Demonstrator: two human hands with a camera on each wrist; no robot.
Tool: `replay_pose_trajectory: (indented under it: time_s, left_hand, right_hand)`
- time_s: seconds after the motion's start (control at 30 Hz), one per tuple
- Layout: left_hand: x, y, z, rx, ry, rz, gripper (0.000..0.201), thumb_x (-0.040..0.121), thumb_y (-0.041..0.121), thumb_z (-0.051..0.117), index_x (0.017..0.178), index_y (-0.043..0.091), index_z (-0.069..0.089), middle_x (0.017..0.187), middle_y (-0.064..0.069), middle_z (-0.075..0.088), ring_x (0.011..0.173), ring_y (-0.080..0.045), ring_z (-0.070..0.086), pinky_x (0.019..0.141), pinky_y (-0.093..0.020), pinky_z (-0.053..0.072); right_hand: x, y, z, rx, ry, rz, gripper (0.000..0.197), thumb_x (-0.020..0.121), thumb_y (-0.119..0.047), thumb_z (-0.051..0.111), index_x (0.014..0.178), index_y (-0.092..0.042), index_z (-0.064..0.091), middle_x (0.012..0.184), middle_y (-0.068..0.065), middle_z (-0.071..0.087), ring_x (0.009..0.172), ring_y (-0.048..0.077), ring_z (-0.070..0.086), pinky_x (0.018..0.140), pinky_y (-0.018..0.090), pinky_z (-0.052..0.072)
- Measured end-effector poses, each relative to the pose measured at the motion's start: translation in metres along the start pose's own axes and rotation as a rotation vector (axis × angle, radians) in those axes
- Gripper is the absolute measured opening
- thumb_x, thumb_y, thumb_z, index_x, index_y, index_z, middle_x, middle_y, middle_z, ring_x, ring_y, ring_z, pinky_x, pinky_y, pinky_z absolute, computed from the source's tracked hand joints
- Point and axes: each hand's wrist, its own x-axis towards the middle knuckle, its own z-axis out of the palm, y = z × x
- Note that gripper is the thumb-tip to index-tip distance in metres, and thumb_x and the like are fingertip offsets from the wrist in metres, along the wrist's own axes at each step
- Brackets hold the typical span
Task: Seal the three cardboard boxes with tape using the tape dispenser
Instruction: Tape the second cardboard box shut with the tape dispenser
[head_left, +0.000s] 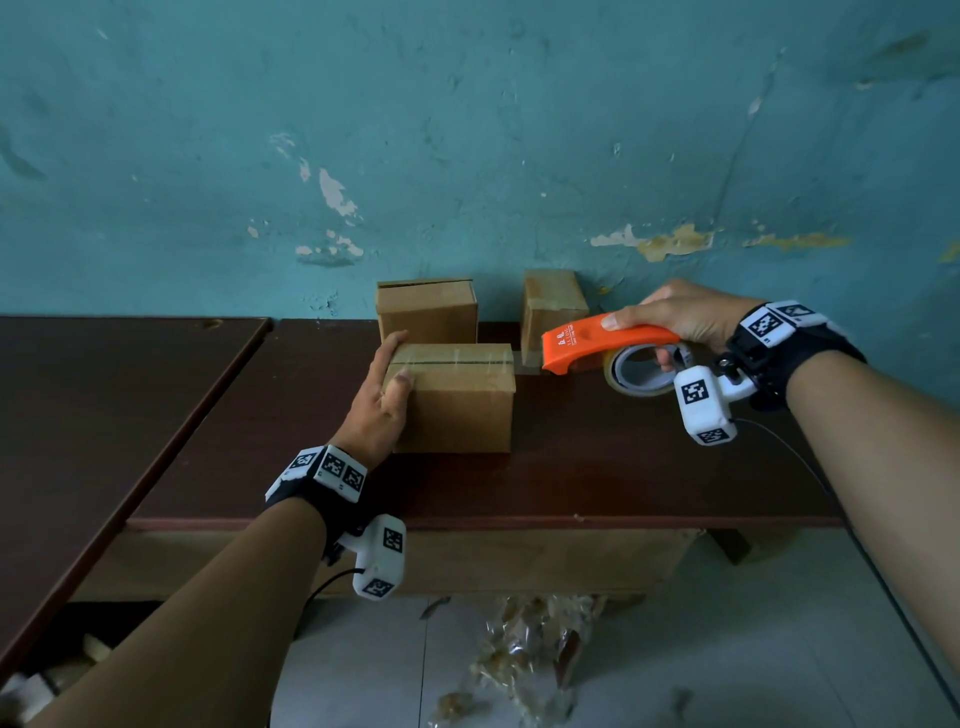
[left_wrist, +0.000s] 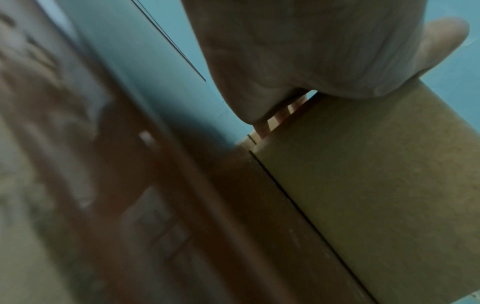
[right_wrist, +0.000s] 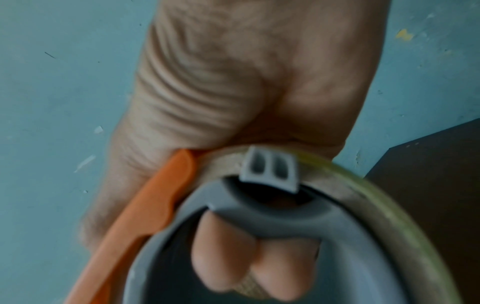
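- Both hands are seen over a dark brown table set against a peeling teal wall.
- The near box is gripped at its left end by the left hand: the thumb is laid on the top and the fingers are wrapped round the far side. In the left wrist view, the palm is seen pressed onto the top edge of the same box.
- A strip of clear tape is laid along the top seam of this box and reaches past its right edge.
- The orange tape dispenser is gripped by the right hand, with the thumb along its top and the fingers curled through the grey core of the tape roll. It is held just to the right of the near box, above the table.
- White writing is printed on the dispenser's nose, too small to be read.
- In the right wrist view, the fingertips are seen curled inside the grey ring of the dispenser.
- Two more boxes are placed by the wall: the back left box just behind the near one, and the back right box apart from it.
- Black-and-white coded markers are carried on both wrist bands.
- Crumpled clear wrapping is seen on the floor below.
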Motion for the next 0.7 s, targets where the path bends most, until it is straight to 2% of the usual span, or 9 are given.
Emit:
replay_pose_trajectory:
  time_s: [0.1, 0.23, 0.37, 0.47, 0.53, 0.63, 0.7]
  left_hand:
    - [-0.001, 0.001, 0.0, 0.006, 0.006, 0.001, 0.068, 0.098, 0.047, 0.032, 0.165, 0.036, 0.023, 0.168, -0.006, 0.028, 0.141, -0.015, 0.032, 0.112, -0.033, 0.029]
    - [-0.002, 0.004, 0.001, 0.011, 0.018, 0.001, 0.069, 0.097, 0.046, 0.032, 0.165, 0.035, 0.024, 0.17, -0.008, 0.028, 0.142, -0.013, 0.03, 0.112, -0.032, 0.028]
    - [-0.004, 0.008, 0.003, 0.0, 0.035, -0.002, 0.07, 0.096, 0.045, 0.031, 0.165, 0.034, 0.025, 0.167, -0.007, 0.031, 0.14, -0.012, 0.031, 0.11, -0.03, 0.028]
    - [-0.005, 0.01, 0.004, -0.003, 0.036, -0.009, 0.07, 0.095, 0.045, 0.031, 0.164, 0.036, 0.025, 0.167, -0.007, 0.031, 0.139, -0.012, 0.031, 0.11, -0.03, 0.029]
    - [-0.005, 0.011, 0.004, -0.007, 0.033, -0.011, 0.07, 0.095, 0.045, 0.032, 0.164, 0.035, 0.025, 0.167, -0.007, 0.03, 0.139, -0.012, 0.031, 0.109, -0.029, 0.029]
    - [-0.005, 0.012, 0.004, -0.001, 0.041, -0.008, 0.07, 0.095, 0.044, 0.032, 0.164, 0.034, 0.026, 0.167, -0.007, 0.031, 0.139, -0.011, 0.032, 0.107, -0.024, 0.028]
    - [-0.005, 0.012, 0.004, 0.002, 0.04, -0.008, 0.07, 0.095, 0.044, 0.032, 0.164, 0.034, 0.026, 0.168, -0.008, 0.03, 0.14, -0.011, 0.031, 0.106, -0.022, 0.028]
  right_hand:
    - [0.001, 0.003, 0.001, -0.005, -0.005, -0.008, 0.072, 0.079, -0.06, 0.077, 0.099, 0.009, 0.072, 0.059, 0.017, 0.066, 0.047, 0.023, 0.062, 0.051, 0.023, 0.052]
    - [0.001, 0.004, 0.002, -0.005, -0.005, -0.018, 0.069, 0.083, -0.059, 0.076, 0.097, 0.008, 0.073, 0.059, 0.016, 0.066, 0.048, 0.023, 0.062, 0.06, 0.027, 0.052]
    - [-0.002, 0.004, 0.003, 0.015, -0.012, -0.033, 0.056, 0.087, -0.056, 0.074, 0.09, 0.001, 0.073, 0.057, 0.014, 0.066, 0.046, 0.02, 0.063, 0.052, 0.017, 0.051]
    - [-0.004, 0.007, 0.004, 0.024, -0.009, -0.032, 0.054, 0.089, -0.056, 0.073, 0.089, -0.002, 0.074, 0.057, 0.012, 0.066, 0.046, 0.018, 0.064, 0.056, 0.018, 0.051]
    - [-0.003, 0.01, 0.004, 0.035, -0.014, -0.028, 0.057, 0.085, -0.058, 0.074, 0.09, -0.001, 0.074, 0.057, 0.013, 0.067, 0.047, 0.018, 0.064, 0.057, 0.02, 0.052]
    - [-0.003, 0.015, 0.005, 0.05, -0.02, -0.035, 0.075, 0.067, -0.07, 0.082, 0.093, 0.0, 0.075, 0.061, 0.016, 0.069, 0.05, 0.022, 0.065, 0.066, 0.029, 0.054]
    - [-0.002, 0.019, 0.006, 0.059, -0.013, -0.042, 0.075, 0.07, -0.071, 0.08, 0.095, 0.0, 0.075, 0.063, 0.017, 0.069, 0.051, 0.022, 0.066, 0.068, 0.031, 0.053]
